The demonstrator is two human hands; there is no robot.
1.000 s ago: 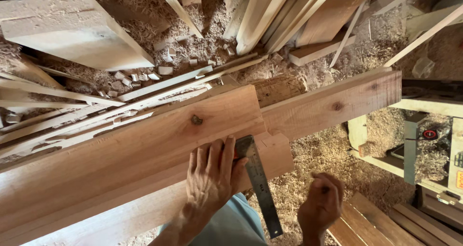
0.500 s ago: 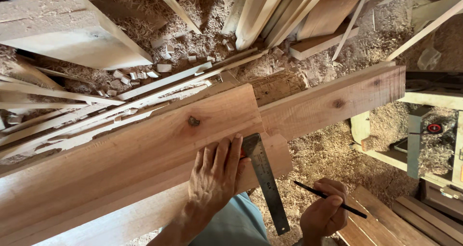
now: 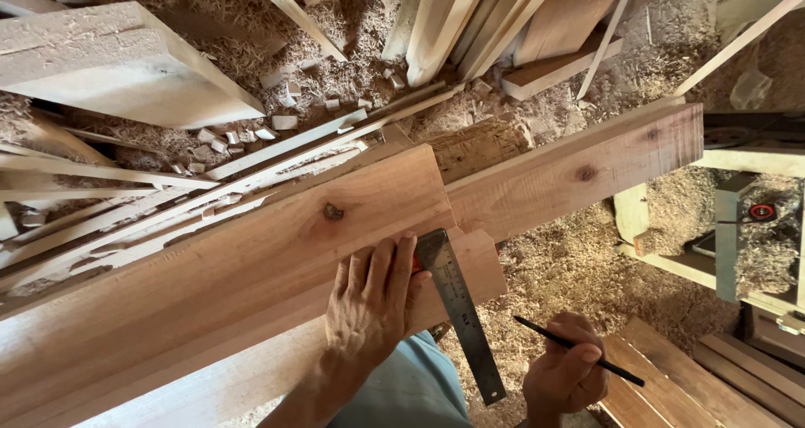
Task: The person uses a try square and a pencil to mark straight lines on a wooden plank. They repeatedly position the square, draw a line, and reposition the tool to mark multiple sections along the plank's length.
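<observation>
My left hand [image 3: 369, 306] lies flat on a wide reddish wooden plank [image 3: 210, 269], fingers spread, pressing down a steel square ruler [image 3: 461, 315] at the plank's end. The ruler's blade sticks out past the plank edge toward me. My right hand [image 3: 566, 378] is off the wood, to the right of the ruler, and grips a thin black pencil [image 3: 579, 351] that points up-left. A second, longer beam [image 3: 579, 172] runs under the plank and out to the right.
Sawdust and shavings cover the floor [image 3: 579, 269]. Loose boards and offcuts [image 3: 126, 63] lie at the top and left. A pale green machine frame [image 3: 729, 227] stands at the right, with stacked planks [image 3: 704, 378] at the bottom right.
My right hand has turned and lifted, and the pencil now shows in full, pointing up-left. My left hand and the ruler have stayed put on the plank.
</observation>
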